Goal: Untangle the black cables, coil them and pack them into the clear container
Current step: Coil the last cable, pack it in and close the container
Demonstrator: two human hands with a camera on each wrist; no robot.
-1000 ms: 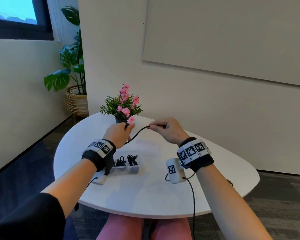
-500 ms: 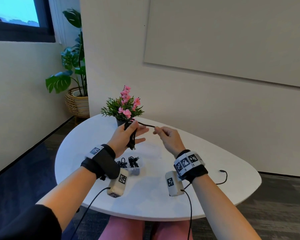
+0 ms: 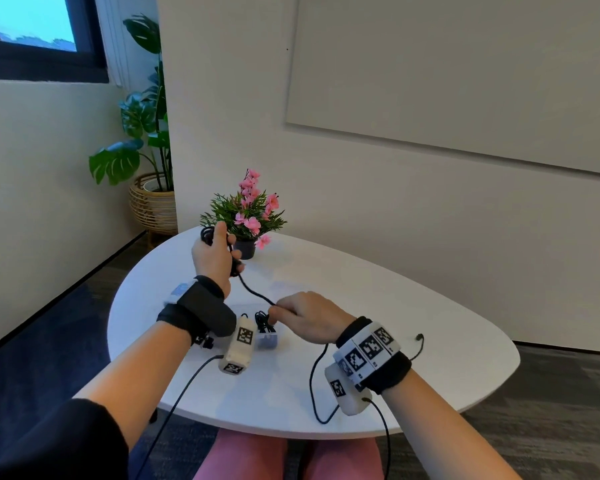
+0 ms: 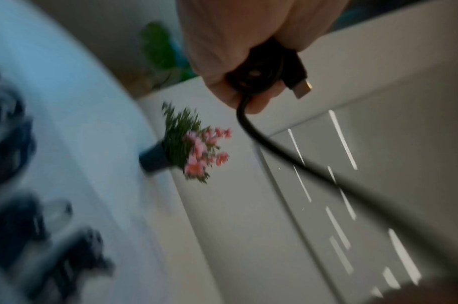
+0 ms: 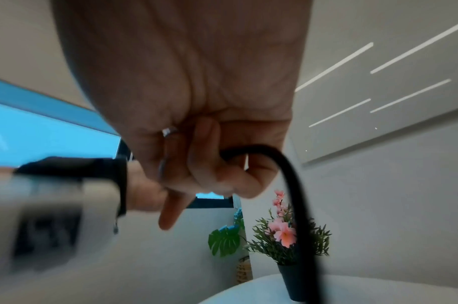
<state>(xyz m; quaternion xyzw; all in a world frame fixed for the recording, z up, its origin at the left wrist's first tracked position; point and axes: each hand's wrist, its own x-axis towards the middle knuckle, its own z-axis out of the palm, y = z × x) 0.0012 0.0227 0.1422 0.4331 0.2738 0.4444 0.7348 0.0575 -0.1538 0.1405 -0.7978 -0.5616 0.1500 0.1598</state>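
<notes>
The left hand (image 3: 213, 252) grips a partly wound coil of black cable (image 3: 253, 292) raised above the white desk (image 3: 378, 296), while the right hand (image 3: 309, 318) pinches the same cable's free run just above the clear container (image 3: 267, 339).

White table (image 3: 378, 386) with flowerpot (image 3: 245, 248), container (image 3: 268, 340)

The left hand (image 3: 213, 256) is raised, fingers curled around cable (image 3: 253, 291) loops — the right hand (image 3: 305, 318), lower, pinches the same cable.

Flowerpot (image 3: 245, 249) — white table (image 3: 395, 306)
</notes>
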